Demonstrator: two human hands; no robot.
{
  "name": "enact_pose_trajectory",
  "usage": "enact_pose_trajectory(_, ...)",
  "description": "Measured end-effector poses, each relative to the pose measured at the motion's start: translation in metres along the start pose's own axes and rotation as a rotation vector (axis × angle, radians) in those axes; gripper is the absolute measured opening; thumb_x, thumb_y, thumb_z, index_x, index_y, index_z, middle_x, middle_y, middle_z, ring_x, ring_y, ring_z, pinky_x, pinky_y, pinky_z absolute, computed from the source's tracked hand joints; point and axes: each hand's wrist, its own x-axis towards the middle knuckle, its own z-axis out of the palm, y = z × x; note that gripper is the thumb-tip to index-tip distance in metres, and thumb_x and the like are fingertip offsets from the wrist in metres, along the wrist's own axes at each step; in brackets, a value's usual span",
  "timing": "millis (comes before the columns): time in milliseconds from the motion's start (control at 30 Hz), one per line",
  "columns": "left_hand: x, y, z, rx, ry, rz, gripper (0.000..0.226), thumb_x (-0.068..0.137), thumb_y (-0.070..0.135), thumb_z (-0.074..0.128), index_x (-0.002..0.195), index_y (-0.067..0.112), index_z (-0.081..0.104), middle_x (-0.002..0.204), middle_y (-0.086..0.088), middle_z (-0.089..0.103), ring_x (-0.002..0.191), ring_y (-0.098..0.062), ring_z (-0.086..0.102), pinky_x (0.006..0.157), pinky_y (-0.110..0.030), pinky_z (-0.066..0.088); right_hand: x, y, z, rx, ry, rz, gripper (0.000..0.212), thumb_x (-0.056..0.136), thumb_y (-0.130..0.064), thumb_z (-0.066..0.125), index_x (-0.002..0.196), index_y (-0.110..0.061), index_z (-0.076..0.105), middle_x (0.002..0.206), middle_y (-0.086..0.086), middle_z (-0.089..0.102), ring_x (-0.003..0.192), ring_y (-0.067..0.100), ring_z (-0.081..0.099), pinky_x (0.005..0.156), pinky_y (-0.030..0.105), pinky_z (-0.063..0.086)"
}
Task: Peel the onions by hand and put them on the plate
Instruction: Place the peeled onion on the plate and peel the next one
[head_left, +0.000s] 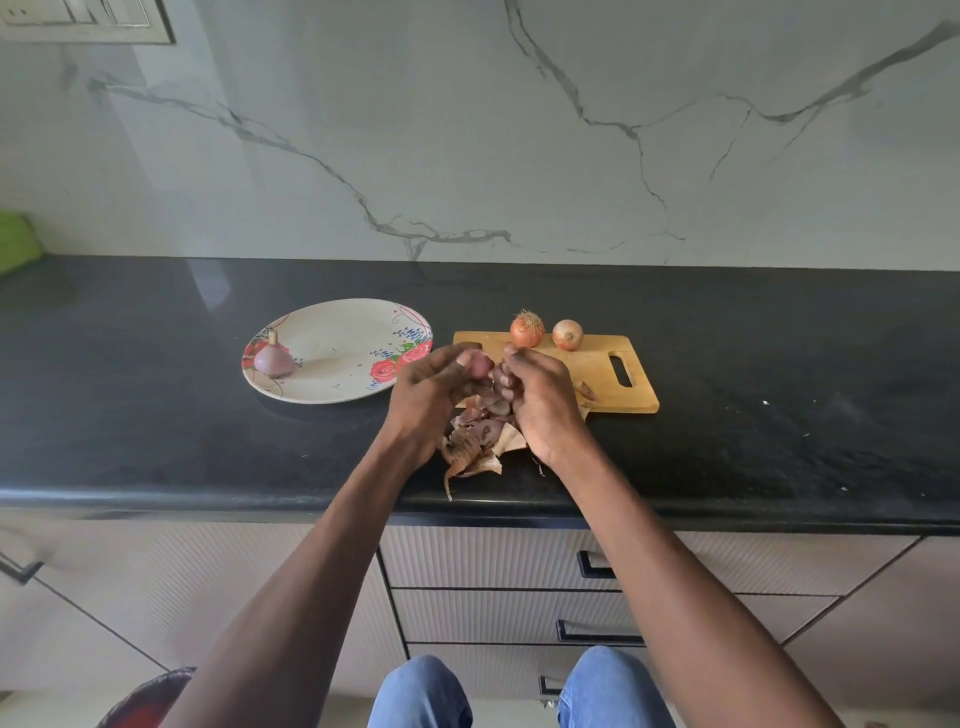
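My left hand (434, 387) grips a pinkish onion (480, 364) above the counter, its fingers curled round it. My right hand (535, 397) is close against it, fingertips pinching at the onion's side; what they hold is hidden. One peeled purple onion (274, 358) sits on the left part of the flowered plate (343, 317). Two unpeeled orange-skinned onions (527, 330) (567, 334) stand on the far edge of the wooden cutting board (602, 374). Loose onion skins (475, 441) lie piled under my hands.
The black counter (156, 415) ends at a front edge just below the skins. A green object (18, 241) sits at the far left against the marble wall. Drawers with dark handles (597, 566) are below. My knees in blue jeans show at the bottom.
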Motion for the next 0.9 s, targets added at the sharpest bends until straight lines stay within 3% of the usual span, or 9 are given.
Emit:
enact_pose_trajectory(100,0.004,0.002,-0.004,-0.068,0.095,0.031,0.017,0.100,0.001,0.053,0.105,-0.006,0.068,0.092,-0.018,0.069,0.075,-0.022,0.068,0.073,-0.027,0.059,0.005,-0.009,-0.008,0.204,0.131,-0.011,0.018,0.099,-0.006,0.053,0.083,-0.006,0.061,0.064,0.000,0.058,0.061,0.011,0.052,0.055,0.023,0.044)
enact_pose_trajectory(200,0.004,0.002,-0.004,-0.068,0.118,0.044,0.015,0.098,0.002,0.057,0.106,-0.007,0.067,0.089,-0.016,0.070,0.077,-0.022,0.070,0.074,-0.027,0.061,0.009,0.001,-0.011,-0.340,0.204,-0.206,0.011,0.097,-0.012,0.060,0.088,-0.013,0.067,0.082,0.000,0.069,0.075,0.011,0.063,0.073,0.028,0.054)
enact_pose_trajectory(267,0.004,0.001,-0.003,-0.092,0.130,0.036,0.016,0.096,0.003,0.060,0.107,-0.006,0.067,0.088,-0.015,0.071,0.080,-0.024,0.072,0.076,-0.029,0.062,0.006,0.008,-0.007,-0.697,0.192,-0.355,0.008,0.093,-0.008,0.064,0.098,-0.012,0.068,0.100,0.000,0.070,0.087,0.005,0.062,0.079,0.011,0.049)
enact_pose_trajectory(367,0.000,0.005,-0.002,-0.110,0.157,0.031,0.030,0.084,0.007,0.072,0.110,-0.004,0.065,0.097,-0.017,0.073,0.087,-0.030,0.074,0.078,-0.030,0.062,0.006,0.007,-0.005,-0.823,0.224,-0.494,0.016,0.088,-0.004,0.070,0.104,-0.006,0.073,0.109,0.003,0.070,0.096,0.005,0.060,0.081,0.000,0.041)
enact_pose_trajectory(500,-0.008,0.009,-0.002,-0.069,0.180,0.047,0.036,0.084,-0.003,0.074,0.115,-0.003,0.056,0.107,-0.020,0.072,0.090,-0.032,0.074,0.078,-0.032,0.061,0.005,0.006,-0.006,-0.920,0.294,-0.529,0.018,0.084,0.001,0.072,0.101,-0.004,0.075,0.104,0.006,0.074,0.092,0.010,0.066,0.085,0.023,0.055)
enact_pose_trajectory(633,-0.021,0.018,-0.011,0.092,0.239,0.135,0.035,0.088,0.010,0.077,0.116,0.003,0.056,0.107,-0.019,0.073,0.082,-0.027,0.074,0.073,-0.033,0.061,0.005,-0.003,0.007,-1.073,0.316,-0.625,0.013,0.081,0.001,0.073,0.092,-0.006,0.077,0.093,0.008,0.076,0.082,0.022,0.072,0.089,0.035,0.052)
enact_pose_trajectory(767,-0.032,0.031,-0.038,0.162,0.316,0.169,0.033,0.091,0.016,0.075,0.123,0.015,0.066,0.108,-0.006,0.076,0.091,-0.022,0.074,0.082,-0.030,0.060,0.007,-0.003,0.040,-1.098,0.189,-0.541,0.031,0.083,0.012,0.061,0.108,0.000,0.072,0.120,0.012,0.068,0.111,0.023,0.064,0.088,0.020,0.048)
enact_pose_trajectory(833,-0.036,0.041,-0.054,0.256,0.377,0.176,0.041,0.090,0.014,0.076,0.129,0.012,0.065,0.108,0.006,0.075,0.094,-0.006,0.073,0.085,-0.017,0.054,0.007,0.005,0.059,-1.108,0.165,-0.548,0.025,0.084,0.009,0.058,0.101,-0.001,0.073,0.110,0.012,0.071,0.097,0.024,0.067,0.076,0.022,0.049)
enact_pose_trajectory(900,-0.040,0.051,-0.072,0.348,0.429,0.182,0.046,0.090,0.012,0.075,0.134,0.012,0.063,0.109,0.009,0.073,0.091,0.005,0.070,0.087,-0.016,0.052,0.005,0.013,0.082,-1.093,0.137,-0.583,0.019,0.084,0.007,0.058,0.092,-0.001,0.074,0.101,0.012,0.072,0.086,0.025,0.068,0.067,0.023,0.048)
